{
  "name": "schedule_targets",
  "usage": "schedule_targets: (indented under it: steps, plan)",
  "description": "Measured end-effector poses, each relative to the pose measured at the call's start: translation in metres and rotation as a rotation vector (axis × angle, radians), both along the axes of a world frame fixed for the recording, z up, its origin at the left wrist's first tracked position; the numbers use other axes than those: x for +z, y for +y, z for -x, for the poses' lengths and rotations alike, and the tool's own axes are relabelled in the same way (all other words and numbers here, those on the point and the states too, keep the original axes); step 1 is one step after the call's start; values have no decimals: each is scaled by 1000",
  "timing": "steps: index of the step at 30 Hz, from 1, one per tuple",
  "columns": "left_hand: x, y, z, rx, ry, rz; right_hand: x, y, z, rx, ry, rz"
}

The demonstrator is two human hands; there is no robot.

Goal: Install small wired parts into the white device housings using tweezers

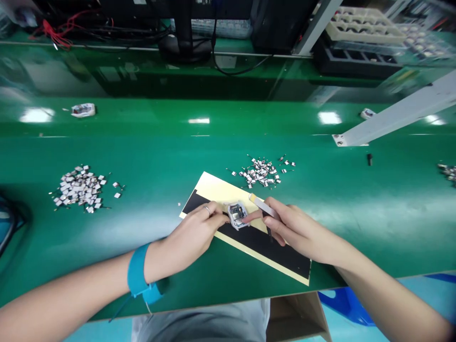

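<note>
Currently, the left hand point(188, 232) is pinching a small silver module point(237, 215), steadying it above a black-and-cream sheet point(270, 251), while the right hand's point(295, 230) fingers are gripping apparently slim steel tweezers point(264, 207).

Left wrist point(144, 268): one blue wrist strap point(138, 271), flat band type, with a wider blue tab point(153, 293) at its lower edge. A thin blue cord point(119, 308) leaves the strap. Left hand point(188, 232): one thin silver-coloured ring point(207, 209) on one finger. Torso: a grey garment point(199, 323), visible at the lower edge of the view. Right hand point(302, 232): no worn item visible. Both forearms point(64, 289) are bare; sleeves are not visible.
</note>
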State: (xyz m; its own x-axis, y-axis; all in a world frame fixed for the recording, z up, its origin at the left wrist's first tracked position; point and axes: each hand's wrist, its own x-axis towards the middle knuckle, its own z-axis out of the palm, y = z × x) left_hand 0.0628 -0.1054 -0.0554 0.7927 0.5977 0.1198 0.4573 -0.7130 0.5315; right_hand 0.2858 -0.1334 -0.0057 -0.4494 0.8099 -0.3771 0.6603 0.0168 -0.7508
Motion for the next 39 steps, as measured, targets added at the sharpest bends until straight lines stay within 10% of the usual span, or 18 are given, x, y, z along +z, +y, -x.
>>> schedule_targets:
  steps: [8,18,29,39]
  plan:
    - [4,-1,12,-37,193,-404,-2,-21,14,-11,-216,-95]
    - [6,-33,20,-89,202,-421,-3,-26,69,-30,-121,-79]
    - [11,-39,35,-144,243,-432,-6,-1,54,414,-379,-455]
    - [22,-45,47,-161,194,-258,-9,0,73,-62,-337,-325]
